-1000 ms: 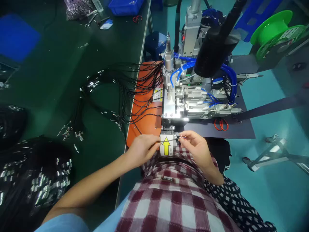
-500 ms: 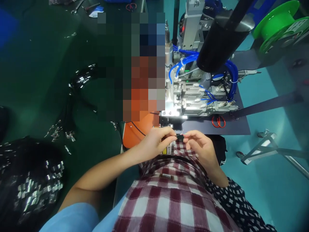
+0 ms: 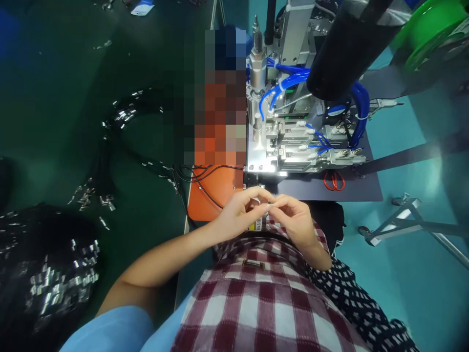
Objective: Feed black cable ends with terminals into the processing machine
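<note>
My left hand [image 3: 244,210] and my right hand [image 3: 293,215] meet in front of the checked apron, fingertips touching. Thumb and fingers of both are pinched on the fine end of a thin black cable, and only a pale sliver of it shows between the fingertips. The black cable [image 3: 209,196] runs over the orange machine base [image 3: 203,208] towards my left hand. Just beyond my fingers is the front edge of a metal machine [image 3: 264,164] with blue air tubes [image 3: 293,78].
Red-handled scissors [image 3: 334,181] lie on the dark plate [image 3: 362,188] at right. Bundles of black cables with metal connectors [image 3: 122,115] lie on the dark green table [image 3: 146,215], a big heap [image 3: 47,274] nearest me. A black cylinder [image 3: 340,58] and a green spool [image 3: 432,39] stand above right.
My right hand has moved left, and its fingertips have closed up against my left hand's. The dark piece and fine wires seen between them before are now mostly hidden. The view has shifted slightly.
</note>
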Demonstrator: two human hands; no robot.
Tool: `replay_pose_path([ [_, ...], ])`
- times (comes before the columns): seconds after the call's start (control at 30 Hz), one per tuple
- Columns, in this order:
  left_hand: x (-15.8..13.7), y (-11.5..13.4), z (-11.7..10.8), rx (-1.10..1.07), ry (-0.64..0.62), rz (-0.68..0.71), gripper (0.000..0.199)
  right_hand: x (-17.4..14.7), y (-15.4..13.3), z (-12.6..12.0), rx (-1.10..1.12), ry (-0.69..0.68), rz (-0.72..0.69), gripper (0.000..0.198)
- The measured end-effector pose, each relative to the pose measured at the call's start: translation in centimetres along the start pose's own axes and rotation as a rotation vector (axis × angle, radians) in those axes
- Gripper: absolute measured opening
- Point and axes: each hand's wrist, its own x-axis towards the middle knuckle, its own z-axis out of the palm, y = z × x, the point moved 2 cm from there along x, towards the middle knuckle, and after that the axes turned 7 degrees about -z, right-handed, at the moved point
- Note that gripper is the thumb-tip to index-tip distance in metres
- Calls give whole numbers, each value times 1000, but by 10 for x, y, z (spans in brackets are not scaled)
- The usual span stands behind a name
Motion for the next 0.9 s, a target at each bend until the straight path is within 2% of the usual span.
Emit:
replay_pose_path([
  [0.1,2,-4,4,-203,56,-107,20,-1,1,3,-23,-10,-27,9],
  [0.23,4,-11,7,-309,169,-112,24,-2,4,7,-91,22,-70,12],
  [0.33,5,-10,5,-293,142,-123,19,-4,5,11,-126,56,-84,13],
  [0.5,5,-4,-1,-108,81,-139,15,-5,2,11,-195,75,-155,9],
  [0.63,4,-7,-2,-143,126,-183,12,-5,-1,8,-288,80,-143,10],
  [0.73,4,-10,-1,-165,163,-218,12,-5,-5,5,-388,75,-131,4],
  [0.9,4,-9,-1,-173,176,-252,12,-5,-11,1,-472,114,-180,2],
])
